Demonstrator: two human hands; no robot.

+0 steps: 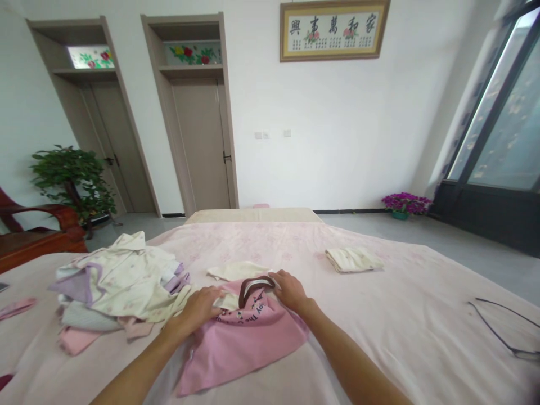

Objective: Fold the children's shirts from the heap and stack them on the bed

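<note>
A pink shirt [248, 343] with a brown neckband and dark printed lettering lies spread in front of me, its neck opening facing away. My right hand [291, 291] grips its shoulder beside the neckband, fingers bent over the fabric. At the other shoulder my left hand [200, 308] has its fingers curled on the cloth; the fingertips are partly hidden. Just beyond the shirt lies a cream garment [238, 271], partly covered by it. Close to my left forearm rises a heap of crumpled clothes [122, 281] in cream, lilac, grey and pink.
A folded cream garment [354, 260] rests right of centre on the pale pink bedsheet [379, 332]. Eyeglasses [506, 337] lie near the right edge. At the far left are a pink strip of cloth [19, 308] and a wooden armchair [46, 230] beyond the sheet.
</note>
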